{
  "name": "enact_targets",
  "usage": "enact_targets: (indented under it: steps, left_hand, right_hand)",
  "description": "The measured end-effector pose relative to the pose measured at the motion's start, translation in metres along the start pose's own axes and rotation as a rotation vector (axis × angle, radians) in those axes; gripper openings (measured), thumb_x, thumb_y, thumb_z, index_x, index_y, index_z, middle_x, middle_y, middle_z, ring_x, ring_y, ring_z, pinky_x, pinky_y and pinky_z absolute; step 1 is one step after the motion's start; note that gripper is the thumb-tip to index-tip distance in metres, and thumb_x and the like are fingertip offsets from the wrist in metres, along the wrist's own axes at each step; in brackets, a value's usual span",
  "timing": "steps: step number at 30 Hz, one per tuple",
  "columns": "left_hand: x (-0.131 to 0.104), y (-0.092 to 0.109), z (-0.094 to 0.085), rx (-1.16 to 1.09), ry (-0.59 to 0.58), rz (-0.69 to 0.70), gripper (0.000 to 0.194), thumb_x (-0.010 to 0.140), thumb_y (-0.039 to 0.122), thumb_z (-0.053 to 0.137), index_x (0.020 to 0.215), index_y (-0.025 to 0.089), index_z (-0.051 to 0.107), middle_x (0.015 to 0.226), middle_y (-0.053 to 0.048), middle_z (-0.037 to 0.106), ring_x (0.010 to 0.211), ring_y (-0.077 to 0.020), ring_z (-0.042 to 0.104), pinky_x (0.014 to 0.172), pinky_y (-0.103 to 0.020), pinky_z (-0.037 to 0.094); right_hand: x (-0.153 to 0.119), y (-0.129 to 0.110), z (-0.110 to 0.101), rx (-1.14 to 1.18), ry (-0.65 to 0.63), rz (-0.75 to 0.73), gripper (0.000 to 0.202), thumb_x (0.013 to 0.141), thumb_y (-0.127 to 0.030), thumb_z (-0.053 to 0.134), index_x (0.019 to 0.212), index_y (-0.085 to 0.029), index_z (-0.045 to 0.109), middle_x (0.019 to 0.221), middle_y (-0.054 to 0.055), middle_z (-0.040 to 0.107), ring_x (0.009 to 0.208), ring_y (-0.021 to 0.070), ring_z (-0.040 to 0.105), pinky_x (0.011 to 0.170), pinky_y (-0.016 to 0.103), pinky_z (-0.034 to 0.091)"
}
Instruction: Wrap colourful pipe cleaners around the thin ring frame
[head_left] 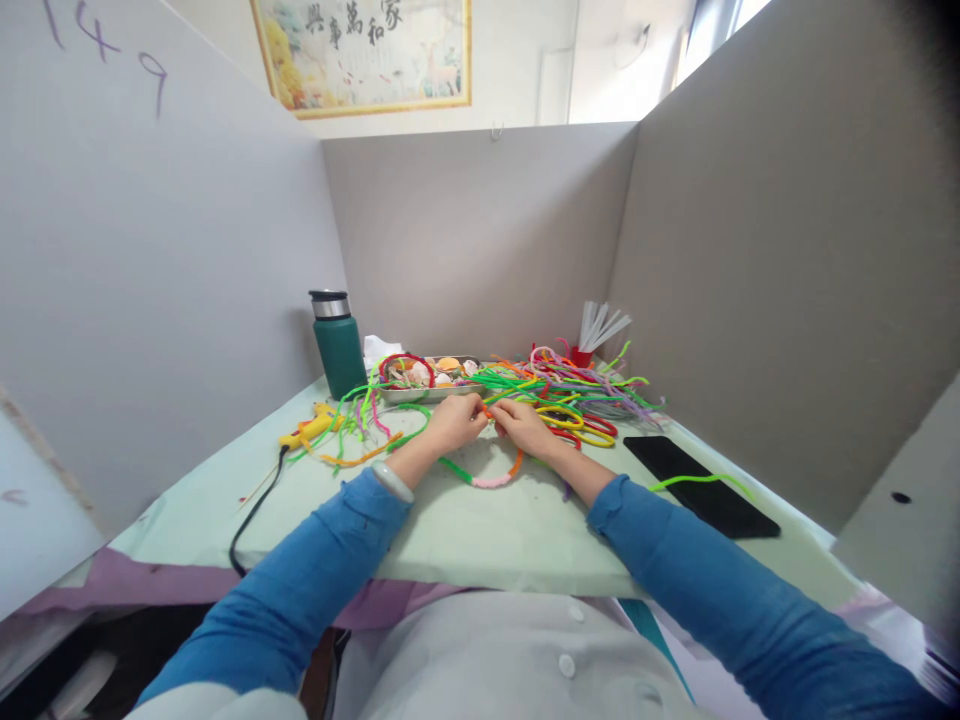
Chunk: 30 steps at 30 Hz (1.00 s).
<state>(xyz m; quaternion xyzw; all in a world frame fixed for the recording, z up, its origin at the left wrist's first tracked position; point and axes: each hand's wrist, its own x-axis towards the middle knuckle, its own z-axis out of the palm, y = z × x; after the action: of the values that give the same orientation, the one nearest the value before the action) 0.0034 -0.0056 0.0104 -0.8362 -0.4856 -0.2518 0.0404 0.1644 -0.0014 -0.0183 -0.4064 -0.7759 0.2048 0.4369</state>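
Observation:
My left hand and my right hand meet over the middle of the table, fingertips pinched on a small orange piece of pipe cleaner between them. Below them hangs or lies a curved multicoloured strand, with green, pink and orange sections; its upper ends run up toward the hands. Just behind the hands is a pile of green, yellow, red and purple pipe cleaners. A metal tray holding shells and a red ring stands behind my left hand.
A green bottle stands at the back left, near a yellow glue gun with a black cord and loose pipe cleaners. White sticks rise from a red cup. A black mat lies right. Grey partitions enclose the table.

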Motion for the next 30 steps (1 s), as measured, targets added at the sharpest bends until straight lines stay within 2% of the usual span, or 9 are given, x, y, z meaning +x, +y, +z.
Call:
enact_targets:
  steps: [8, 15, 21, 25, 30]
  left_hand:
    - [0.0012, -0.0017, 0.0019, -0.094, 0.031, 0.011, 0.025, 0.076, 0.030, 0.046, 0.085, 0.015, 0.063, 0.073, -0.005, 0.065, 0.067, -0.0151, 0.057, 0.063, -0.025, 0.040]
    - [0.0031, -0.0066, 0.0060, -0.099, 0.033, 0.056, 0.020, 0.073, 0.025, 0.049, 0.087, 0.016, 0.062, 0.076, -0.004, 0.066, 0.067, -0.0148, 0.057, 0.063, -0.024, 0.040]
    - [0.0050, -0.0078, 0.0077, -0.136, 0.052, 0.040, 0.021, 0.075, 0.032, 0.051, 0.081, 0.016, 0.062, 0.074, -0.004, 0.066, 0.066, -0.0146, 0.057, 0.062, -0.024, 0.041]
    - [0.0065, -0.0077, 0.0075, -0.204, 0.021, -0.001, 0.018, 0.072, 0.029, 0.055, 0.080, 0.015, 0.063, 0.074, -0.004, 0.066, 0.066, -0.0136, 0.057, 0.061, -0.023, 0.041]
    - [0.0080, -0.0065, 0.0065, -0.371, -0.092, -0.108, 0.018, 0.072, 0.016, 0.054, 0.088, 0.013, 0.062, 0.073, -0.002, 0.067, 0.059, -0.0098, 0.057, 0.060, -0.020, 0.043]
  right_hand:
    - [-0.0010, -0.0041, -0.0005, -0.006, 0.004, -0.028, 0.025, 0.080, -0.033, 0.042, 0.062, -0.017, 0.050, 0.055, -0.003, 0.050, 0.054, 0.0102, 0.044, 0.052, 0.022, 0.030]
    - [-0.0008, -0.0025, 0.0004, -0.022, 0.025, -0.002, 0.023, 0.079, -0.030, 0.042, 0.061, -0.017, 0.049, 0.054, -0.003, 0.050, 0.053, 0.0103, 0.043, 0.052, 0.022, 0.030]
    - [-0.0012, -0.0039, -0.0002, -0.026, 0.032, -0.006, 0.023, 0.079, -0.029, 0.042, 0.060, -0.017, 0.049, 0.053, -0.003, 0.049, 0.053, 0.0100, 0.043, 0.053, 0.022, 0.030]
    - [-0.0013, -0.0040, -0.0005, -0.028, 0.035, -0.001, 0.023, 0.079, -0.029, 0.042, 0.060, -0.017, 0.049, 0.053, -0.003, 0.049, 0.053, 0.0101, 0.044, 0.053, 0.022, 0.030]
    - [-0.0011, -0.0043, -0.0013, -0.026, 0.041, 0.015, 0.025, 0.079, -0.028, 0.040, 0.058, -0.017, 0.048, 0.053, -0.003, 0.050, 0.053, 0.0099, 0.044, 0.053, 0.022, 0.030]
